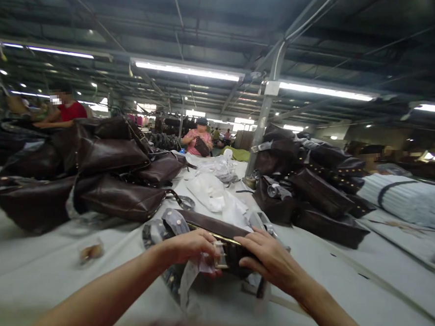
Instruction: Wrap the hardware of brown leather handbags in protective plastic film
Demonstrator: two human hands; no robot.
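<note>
A dark brown leather handbag [214, 223] lies on the table in front of me, with a gold-coloured zip along its upper edge. My left hand [195, 248] is closed at the near side of the bag, its fingers around a small pale piece in clear plastic [219, 255]; its exact kind is too blurred to tell. My right hand [269, 255] grips the bag's edge near the zip, fingers on top and thumb below. A strap wrapped in clear plastic [175, 222] with metal studs curls at the bag's left end.
Piles of brown leather bags rise at the left [110, 155] and right [320, 191]. White wrapping material [208, 190] lies beyond the bag. A metal post [266, 118] stands behind. One co-worker [192, 140] holds a bag across the table; another [72, 112] is at far left.
</note>
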